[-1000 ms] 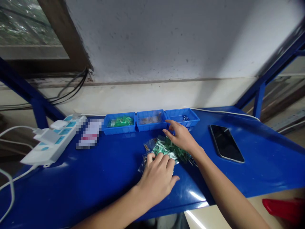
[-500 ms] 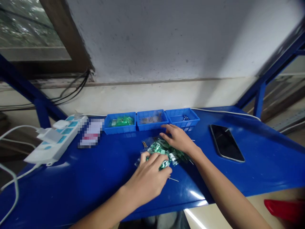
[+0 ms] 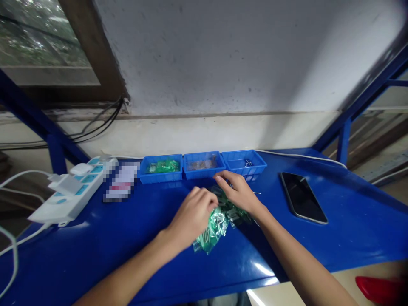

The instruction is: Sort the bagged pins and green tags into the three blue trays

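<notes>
A heap of small clear packets with green parts (image 3: 213, 229) lies on the blue table (image 3: 127, 250), just in front of three blue trays. My left hand (image 3: 193, 214) is over the heap's left side with its fingers curled into it, and one packet hangs tilted under the hand. My right hand (image 3: 239, 191) rests on the heap's far right side, fingers bent down onto the packets. What each hand's fingertips grip is hidden.
Left tray (image 3: 161, 168) holds green parts, middle tray (image 3: 204, 163) brownish parts, right tray (image 3: 244, 161) a few small metal bits. A black phone (image 3: 302, 196) lies at the right. A white power strip (image 3: 72, 189) with plugs and a blurred card (image 3: 121, 183) lie at the left.
My left hand has risen and moved toward the trays, lifting a packet's edge. My right hand slid slightly back onto the heap. The camera tipped a little downward.
</notes>
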A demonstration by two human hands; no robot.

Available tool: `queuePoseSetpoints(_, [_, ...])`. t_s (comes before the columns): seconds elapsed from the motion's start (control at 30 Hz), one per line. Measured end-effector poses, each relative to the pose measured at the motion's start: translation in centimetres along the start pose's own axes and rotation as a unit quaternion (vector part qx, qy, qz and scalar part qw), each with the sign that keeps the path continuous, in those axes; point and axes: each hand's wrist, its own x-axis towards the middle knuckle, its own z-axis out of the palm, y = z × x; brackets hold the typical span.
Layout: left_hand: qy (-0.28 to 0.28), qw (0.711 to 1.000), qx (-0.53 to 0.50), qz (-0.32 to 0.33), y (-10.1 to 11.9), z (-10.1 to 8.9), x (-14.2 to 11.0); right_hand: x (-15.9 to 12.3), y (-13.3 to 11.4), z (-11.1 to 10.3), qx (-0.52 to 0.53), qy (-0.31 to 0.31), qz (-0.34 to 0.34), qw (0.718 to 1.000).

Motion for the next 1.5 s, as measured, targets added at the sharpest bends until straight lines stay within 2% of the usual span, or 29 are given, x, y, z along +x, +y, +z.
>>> queuePoseSetpoints(0.07, [0.048, 0.997, -0.032, -0.053, -1.9, -0.9, 0.7, -0.2, -0.9, 0.4, 0.013, -0.012, -0.018, 1.000])
queuePoseSetpoints(0.2, [0.068, 0.988, -0.086, -0.106, -4.1, -1.2, 0.2, -0.8, -1.8, 1.2, -0.050, -0.062, -0.079, 0.994])
queuePoseSetpoints(0.3, [0.055, 0.985, -0.112, -0.115, -4.2, -0.6, -0.6, -1.0, -1.8, 1.5, -0.083, -0.098, -0.120, 0.984])
queuePoseSetpoints(0.4, [0.039, 0.983, -0.134, -0.120, -4.0, -0.4, -1.0, -1.1, -1.8, 1.5, -0.091, -0.119, -0.135, 0.980])
queuePoseSetpoints(0.63, [0.034, 0.963, -0.173, -0.203, -4.3, -0.2, -1.1, -1.1, -2.4, 2.0, -0.078, -0.094, -0.145, 0.982])
queuePoseSetpoints(0.9, [0.020, 0.964, -0.179, -0.197, -3.9, 0.0, -1.0, -1.2, -2.5, 2.3, -0.064, -0.089, -0.160, 0.981])
queuePoseSetpoints(1.1, [0.034, 0.971, -0.181, -0.150, -3.9, -0.3, -1.1, -1.0, -2.0, 1.8, -0.024, -0.045, -0.097, 0.994])
queuePoseSetpoints(1.27, [0.060, 0.981, -0.134, -0.125, -3.8, -0.7, -1.2, -0.9, -1.7, 1.7, -0.084, -0.019, -0.075, 0.993])
queuePoseSetpoints(1.5, [0.059, 0.987, -0.077, -0.131, -3.9, -0.6, -1.3, -1.0, -1.9, 1.9, -0.130, -0.030, -0.087, 0.987])
